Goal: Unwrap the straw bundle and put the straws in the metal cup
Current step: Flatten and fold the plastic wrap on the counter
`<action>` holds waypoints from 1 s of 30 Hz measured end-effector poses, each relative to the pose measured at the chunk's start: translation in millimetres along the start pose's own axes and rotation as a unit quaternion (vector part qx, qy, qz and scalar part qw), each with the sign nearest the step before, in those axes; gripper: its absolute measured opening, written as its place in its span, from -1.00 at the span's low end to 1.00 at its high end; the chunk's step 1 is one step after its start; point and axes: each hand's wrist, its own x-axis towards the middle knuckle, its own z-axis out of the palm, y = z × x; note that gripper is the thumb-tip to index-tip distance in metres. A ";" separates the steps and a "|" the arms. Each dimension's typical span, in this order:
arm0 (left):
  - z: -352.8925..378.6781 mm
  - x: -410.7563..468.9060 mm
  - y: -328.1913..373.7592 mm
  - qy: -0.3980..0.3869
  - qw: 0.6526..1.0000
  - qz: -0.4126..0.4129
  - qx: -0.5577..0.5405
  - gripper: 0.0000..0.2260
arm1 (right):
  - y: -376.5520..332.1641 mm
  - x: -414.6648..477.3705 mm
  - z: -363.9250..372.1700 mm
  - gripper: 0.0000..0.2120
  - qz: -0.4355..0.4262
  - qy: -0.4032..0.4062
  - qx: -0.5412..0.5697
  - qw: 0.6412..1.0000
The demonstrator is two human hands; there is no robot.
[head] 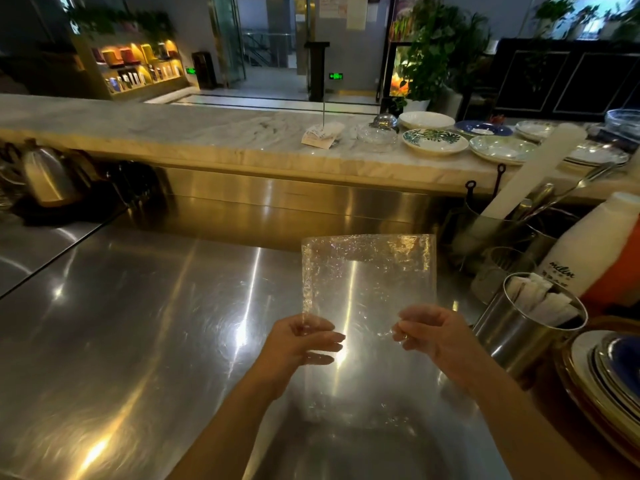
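Clear plastic film, crinkled and glinting, is what I hold up over the steel counter point(121, 323): the empty wrapper point(367, 282) from the straw bundle, spread flat between my two hands. My left hand point(304, 344) pinches its lower left corner between thumb and fingertips, and my right hand point(433, 334) pinches the lower right edge the same way. I judge it nearly weightless, limp and slippery, so corner pinches suit it best, and it would crumple easily in one fist. It looks square-cut, transparent and wrinkled along the top and left edge. To the near right stands the metal cup point(519, 337), already holding paper-wrapped straws point(540, 299), with stacked plates point(609, 382) beside it.
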 end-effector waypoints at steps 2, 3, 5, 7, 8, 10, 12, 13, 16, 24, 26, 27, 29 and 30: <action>-1.2 0.0 -0.2 0.020 1.000 0.008 -0.006 -0.61 | 1.9 -1.0 -1.9 -0.79 0.007 0.001 -0.014 1.000; -1.9 -0.1 0.1 0.026 1.000 0.008 -0.011 -0.62 | 2.8 -1.8 -3.0 -0.78 0.012 0.001 -0.023 1.000; -3.6 0.4 -0.6 0.034 0.999 0.006 -0.019 -0.65 | 4.1 -3.5 -5.6 -0.77 0.021 0.001 -0.042 0.999; -5.0 1.7 -1.5 0.041 0.999 0.002 -0.015 -0.75 | 4.6 -4.5 -7.7 -0.82 0.028 0.003 -0.057 0.998; -6.0 2.4 -2.5 0.044 0.999 -0.001 -0.010 -0.85 | 4.8 -4.9 -8.5 -0.85 0.031 0.004 -0.061 0.998; -7.4 2.2 -2.6 0.047 0.999 -0.007 -0.003 -0.95 | 5.4 -5.4 -9.6 -0.87 0.036 0.004 -0.065 0.997; -9.1 1.0 -1.3 0.041 0.999 -0.010 0.006 -0.92 | 6.1 -6.0 -10.7 -0.89 0.039 0.002 -0.068 0.997; -9.5 0.0 0.2 0.036 0.999 -0.009 0.009 -0.92 | 6.5 -6.2 -11.3 -0.90 0.042 -0.002 -0.067 0.997; -12.9 -1.8 3.0 0.021 1.000 -0.003 0.013 -0.88 | 7.8 -6.6 -14.6 -0.87 0.056 -0.017 -0.057 0.997; -14.2 -5.7 7.4 -0.019 0.999 0.006 0.031 -0.68 | 16.7 -7.8 -22.7 -0.82 0.080 -0.060 -0.030 0.995; -12.1 -7.0 8.3 -0.025 0.998 0.023 0.045 -0.60 | 18.8 -6.9 -25.2 -0.70 0.083 -0.053 -0.033 0.995; -11.3 -7.6 8.6 -0.022 0.998 0.028 0.056 -0.57 | 20.2 -6.5 -26.3 -0.63 0.084 -0.050 -0.022 0.995; -11.2 -7.6 7.6 -0.023 0.997 0.028 0.074 -0.54 | 20.1 -6.5 -26.0 -0.62 0.087 -0.052 0.005 0.995; -12.0 -7.1 6.6 -0.025 0.996 0.025 0.083 -0.55 | 18.7 -6.8 -25.5 -0.68 0.085 -0.056 0.013 0.995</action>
